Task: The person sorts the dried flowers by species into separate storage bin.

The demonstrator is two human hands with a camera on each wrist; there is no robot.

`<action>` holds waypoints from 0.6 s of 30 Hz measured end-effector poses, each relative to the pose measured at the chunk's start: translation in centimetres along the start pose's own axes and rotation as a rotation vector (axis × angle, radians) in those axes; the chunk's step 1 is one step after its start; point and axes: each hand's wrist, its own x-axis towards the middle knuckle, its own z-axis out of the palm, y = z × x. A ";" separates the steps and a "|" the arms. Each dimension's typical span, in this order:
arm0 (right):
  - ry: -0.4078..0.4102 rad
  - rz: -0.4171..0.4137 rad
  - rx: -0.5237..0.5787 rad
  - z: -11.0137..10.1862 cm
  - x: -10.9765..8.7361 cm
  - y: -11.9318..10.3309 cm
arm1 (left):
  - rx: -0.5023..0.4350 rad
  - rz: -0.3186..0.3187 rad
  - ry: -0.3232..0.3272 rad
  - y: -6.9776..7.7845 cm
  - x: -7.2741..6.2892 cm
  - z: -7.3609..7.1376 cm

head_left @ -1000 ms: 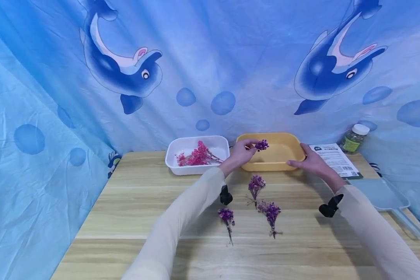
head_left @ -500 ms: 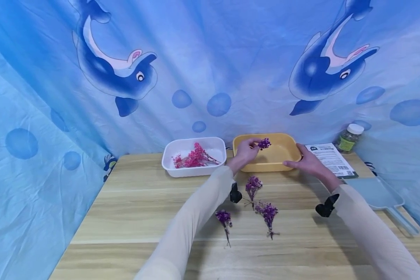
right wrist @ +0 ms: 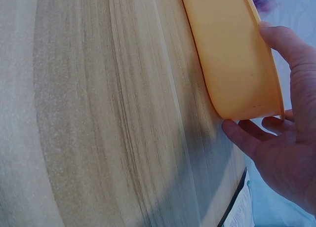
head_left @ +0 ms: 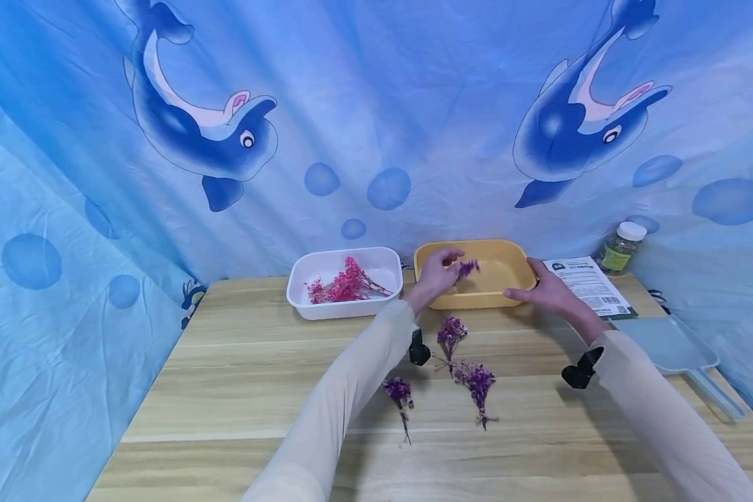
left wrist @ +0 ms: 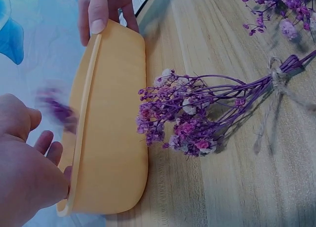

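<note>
My left hand (head_left: 438, 273) is over the left part of a yellow plastic basin (head_left: 503, 300), thumb and fingers spread apart. A small purple dried-flower bunch (left wrist: 58, 108), blurred, is in the air just beyond the fingertips, over the basin. My right hand (head_left: 547, 284) grips the basin's right end, thumb at the front rim and fingers (right wrist: 242, 138) against the end wall. In front of the basin lie three purple dried-flower bunches on the wooden table: one close by (head_left: 452, 335), one (head_left: 477, 383) nearer the front, and one (head_left: 399, 397) to the left. Twine ties the stems of the closest one.
A white basin (head_left: 298, 300) with pink dried flowers (head_left: 346, 282) stands left of the yellow one. On the right are a printed sheet (head_left: 586, 286), a white-lidded jar (head_left: 621, 247) and a pale blue dustpan (head_left: 671, 345). A blue dolphin curtain (head_left: 326, 104) hangs behind.
My left hand's fingers have parted and the purple flower bunch has come out of them, dropping toward the basin. The right hand keeps its grip; the head view has shifted slightly.
</note>
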 end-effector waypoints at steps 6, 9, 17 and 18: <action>0.005 -0.008 0.003 0.2 0.0 0.0 | -0.024 0.037 -0.017 -0.5 -0.2 -0.5; 0.004 -0.004 0.004 0.3 0.1 0.0 | -0.032 0.046 -0.007 -0.7 -0.5 -0.8; 0.003 -0.010 -0.014 0.1 0.0 0.0 | -0.082 0.092 -0.011 -0.3 -2.5 -2.0; 0.003 -0.014 -0.016 0.0 0.0 0.0 | -0.087 0.098 -0.016 -0.2 -2.9 -2.1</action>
